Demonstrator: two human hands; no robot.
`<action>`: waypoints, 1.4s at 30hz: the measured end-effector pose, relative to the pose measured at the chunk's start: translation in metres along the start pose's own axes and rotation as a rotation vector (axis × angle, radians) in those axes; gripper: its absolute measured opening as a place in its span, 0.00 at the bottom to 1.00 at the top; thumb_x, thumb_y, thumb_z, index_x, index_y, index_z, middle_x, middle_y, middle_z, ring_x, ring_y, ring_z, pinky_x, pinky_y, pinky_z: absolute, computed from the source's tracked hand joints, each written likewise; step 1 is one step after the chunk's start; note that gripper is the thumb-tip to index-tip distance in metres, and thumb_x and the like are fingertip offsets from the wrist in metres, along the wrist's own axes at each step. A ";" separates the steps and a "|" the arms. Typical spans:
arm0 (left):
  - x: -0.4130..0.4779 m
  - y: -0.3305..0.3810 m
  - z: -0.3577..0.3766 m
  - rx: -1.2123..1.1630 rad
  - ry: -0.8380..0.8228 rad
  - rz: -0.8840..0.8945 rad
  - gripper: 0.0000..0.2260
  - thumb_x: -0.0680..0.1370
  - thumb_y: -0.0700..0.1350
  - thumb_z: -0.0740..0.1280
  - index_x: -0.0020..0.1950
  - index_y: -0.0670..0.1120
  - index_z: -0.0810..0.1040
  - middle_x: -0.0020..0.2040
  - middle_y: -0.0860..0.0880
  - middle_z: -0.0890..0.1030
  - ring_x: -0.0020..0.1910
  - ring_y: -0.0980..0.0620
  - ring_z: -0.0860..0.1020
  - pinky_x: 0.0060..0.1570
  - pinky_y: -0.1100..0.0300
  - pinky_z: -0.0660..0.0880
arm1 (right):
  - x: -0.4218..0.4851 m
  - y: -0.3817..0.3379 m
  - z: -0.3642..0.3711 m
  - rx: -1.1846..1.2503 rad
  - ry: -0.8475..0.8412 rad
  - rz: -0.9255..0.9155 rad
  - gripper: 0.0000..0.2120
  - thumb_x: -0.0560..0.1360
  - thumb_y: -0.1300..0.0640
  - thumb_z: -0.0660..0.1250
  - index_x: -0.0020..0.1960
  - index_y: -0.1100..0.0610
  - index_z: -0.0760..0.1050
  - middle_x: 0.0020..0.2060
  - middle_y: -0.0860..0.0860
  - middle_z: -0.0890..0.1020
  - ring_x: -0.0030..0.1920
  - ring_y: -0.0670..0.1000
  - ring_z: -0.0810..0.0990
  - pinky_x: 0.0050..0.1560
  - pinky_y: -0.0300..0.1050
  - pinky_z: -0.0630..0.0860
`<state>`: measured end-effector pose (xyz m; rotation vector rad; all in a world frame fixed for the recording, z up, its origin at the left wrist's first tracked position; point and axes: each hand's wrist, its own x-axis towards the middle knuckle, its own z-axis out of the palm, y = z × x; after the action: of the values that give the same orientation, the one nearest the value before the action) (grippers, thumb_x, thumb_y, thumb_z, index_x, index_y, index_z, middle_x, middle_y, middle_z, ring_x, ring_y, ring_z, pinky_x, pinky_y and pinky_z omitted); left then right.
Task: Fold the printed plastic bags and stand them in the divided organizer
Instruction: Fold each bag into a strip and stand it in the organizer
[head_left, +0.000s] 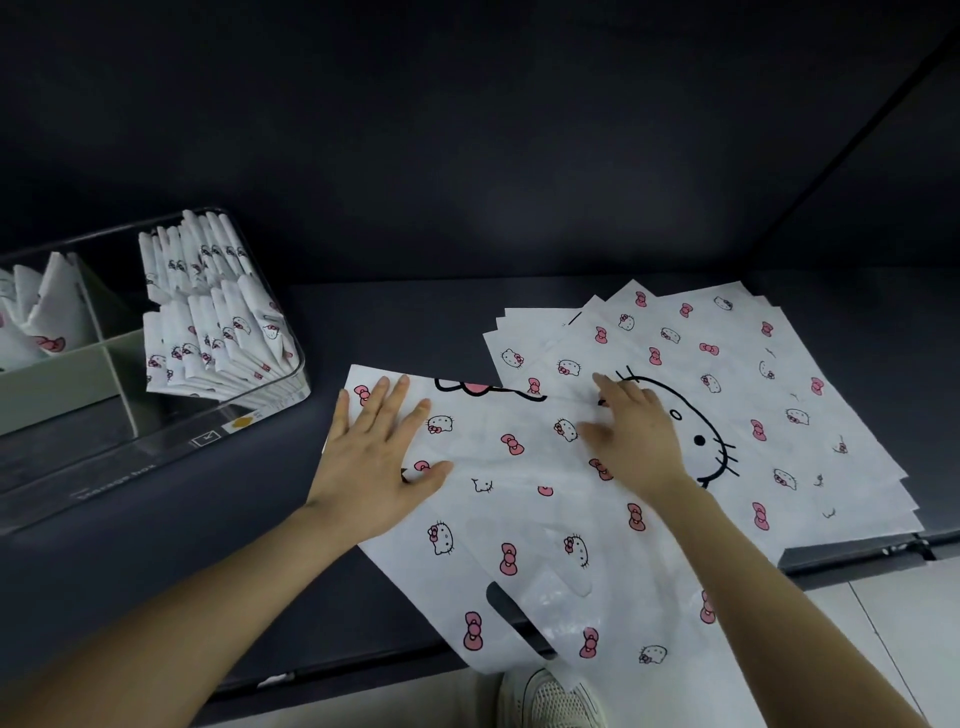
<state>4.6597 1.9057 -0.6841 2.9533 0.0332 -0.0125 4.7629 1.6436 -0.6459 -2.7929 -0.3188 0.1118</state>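
A white plastic bag (524, 525) printed with pink bows and cat faces lies flat on the dark table, its handle end hanging over the near edge. My left hand (382, 457) presses flat on the bag's far left corner, fingers spread. Blurred, my right hand (631, 436) rests with straight fingers on the bag's far right part. A fanned stack of the same bags (727, 374) sits just behind and to the right. The clear divided organizer (171, 447) stands at the left, with several folded bags (218, 322) upright in its right compartments and more at its far left (36, 312).
The dark table (395, 322) meets a dark wall at the back. Its front edge runs along the bottom, above a light floor where a white shoe (550, 699) shows. The organizer's near compartments hold nothing visible.
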 end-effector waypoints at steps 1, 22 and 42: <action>0.000 0.000 0.000 -0.003 -0.006 0.002 0.39 0.73 0.70 0.41 0.77 0.50 0.58 0.79 0.49 0.49 0.77 0.52 0.42 0.73 0.47 0.35 | 0.007 0.000 -0.004 0.023 -0.081 0.047 0.25 0.73 0.53 0.69 0.69 0.56 0.70 0.60 0.52 0.76 0.62 0.56 0.71 0.60 0.48 0.68; -0.015 0.029 -0.018 -0.419 -0.012 0.413 0.32 0.72 0.55 0.58 0.76 0.51 0.60 0.76 0.53 0.59 0.76 0.57 0.54 0.74 0.65 0.47 | -0.055 -0.028 -0.042 0.966 -0.326 0.636 0.11 0.70 0.71 0.71 0.36 0.60 0.71 0.31 0.55 0.79 0.27 0.48 0.77 0.22 0.33 0.69; -0.017 0.032 -0.027 -1.184 -0.083 -0.328 0.19 0.81 0.50 0.58 0.35 0.39 0.68 0.31 0.54 0.67 0.31 0.59 0.65 0.33 0.68 0.64 | -0.030 -0.085 -0.024 0.805 -0.321 0.111 0.03 0.76 0.52 0.68 0.48 0.45 0.77 0.40 0.37 0.79 0.44 0.41 0.76 0.44 0.32 0.69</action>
<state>4.6435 1.8788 -0.6512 1.7380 0.3692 -0.1158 4.7186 1.7073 -0.5938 -1.9830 -0.1413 0.5783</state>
